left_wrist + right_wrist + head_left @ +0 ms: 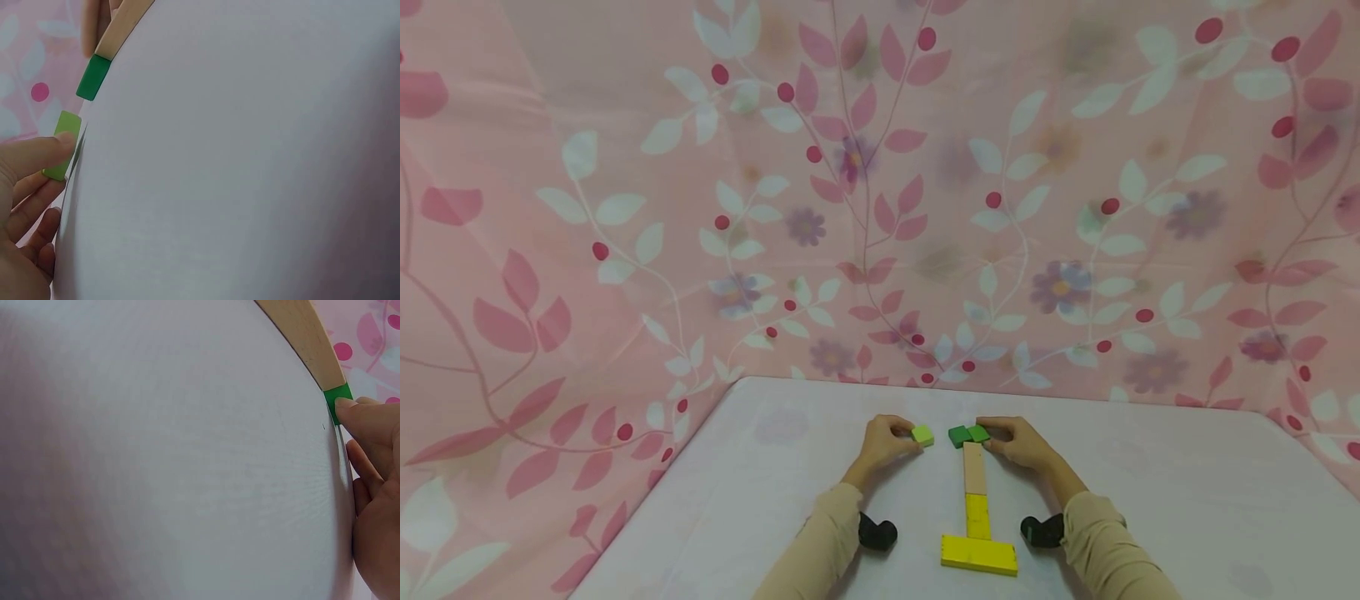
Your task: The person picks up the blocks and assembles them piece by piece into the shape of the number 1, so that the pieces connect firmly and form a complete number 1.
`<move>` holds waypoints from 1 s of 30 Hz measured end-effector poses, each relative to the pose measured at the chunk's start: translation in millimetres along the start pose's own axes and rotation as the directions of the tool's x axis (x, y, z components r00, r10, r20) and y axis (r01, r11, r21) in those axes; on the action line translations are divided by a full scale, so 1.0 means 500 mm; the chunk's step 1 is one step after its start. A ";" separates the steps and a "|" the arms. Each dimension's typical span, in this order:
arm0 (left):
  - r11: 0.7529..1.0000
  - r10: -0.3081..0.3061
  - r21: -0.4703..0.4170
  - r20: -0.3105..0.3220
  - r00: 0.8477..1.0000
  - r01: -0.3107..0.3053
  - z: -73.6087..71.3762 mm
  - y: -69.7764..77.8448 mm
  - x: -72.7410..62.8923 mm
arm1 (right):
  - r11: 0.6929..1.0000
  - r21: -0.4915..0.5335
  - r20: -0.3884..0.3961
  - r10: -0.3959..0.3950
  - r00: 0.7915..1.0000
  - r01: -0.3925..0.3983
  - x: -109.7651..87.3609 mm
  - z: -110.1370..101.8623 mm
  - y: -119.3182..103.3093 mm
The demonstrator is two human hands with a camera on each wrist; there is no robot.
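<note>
My left hand [883,444] pinches a light green block [922,436] between thumb and fingers. In the left wrist view the thumb lies across that light green block [70,125], and a gap parts it from a dark green block [94,78]. My right hand [1021,444] pinches a green block [978,433] beside the dark green block [958,436], at the far end of a plain wooden block [974,468]. The right wrist view shows the thumb pressed on the green block [331,400], which appears to touch the wooden block [306,337].
A yellow block [977,516] continues the line from the wooden block toward me. Across its near end lies a longer yellow block [979,556]. Black wrist devices [877,533] sit inside both forearms. Behind the white table [820,408] hangs a pink floral cloth [925,208].
</note>
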State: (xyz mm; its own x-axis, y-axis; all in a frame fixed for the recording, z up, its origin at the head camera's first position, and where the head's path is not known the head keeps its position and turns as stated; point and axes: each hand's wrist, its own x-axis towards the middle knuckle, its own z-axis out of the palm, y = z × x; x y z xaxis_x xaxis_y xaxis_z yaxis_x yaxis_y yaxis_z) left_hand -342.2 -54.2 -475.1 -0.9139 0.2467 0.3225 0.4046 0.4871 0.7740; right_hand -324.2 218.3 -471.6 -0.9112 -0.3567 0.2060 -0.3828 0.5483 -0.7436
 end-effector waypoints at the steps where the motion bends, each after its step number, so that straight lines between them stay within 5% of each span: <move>1: 1.000 0.009 0.002 -0.001 1.000 -0.009 0.001 0.001 0.000 | 1.000 0.004 0.000 -0.002 1.000 0.002 0.000 0.000 0.000; 7: 0.999 0.051 -0.008 0.001 0.999 -0.051 0.009 0.008 0.000 | 1.000 0.013 0.002 -0.003 1.000 0.003 0.000 0.000 -0.001; 21: 0.999 -0.034 -0.016 0.055 0.998 0.035 0.032 0.024 0.001 | 1.000 0.003 0.001 -0.025 1.000 0.025 0.000 0.002 -0.001; 30: 1.000 -0.025 0.009 0.044 0.999 0.024 0.037 0.031 0.001 | 1.000 0.022 0.010 0.001 1.000 -0.001 -0.002 -0.001 -0.007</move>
State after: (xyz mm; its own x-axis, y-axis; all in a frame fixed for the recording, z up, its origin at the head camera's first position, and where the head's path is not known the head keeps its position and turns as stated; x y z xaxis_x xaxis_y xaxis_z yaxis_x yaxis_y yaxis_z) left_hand -335.8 -31.1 -472.7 -0.9212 0.2715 0.2787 0.3824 0.5005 0.7767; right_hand -322.3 217.2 -468.8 -0.9100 -0.3639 0.1986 -0.3780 0.5316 -0.7580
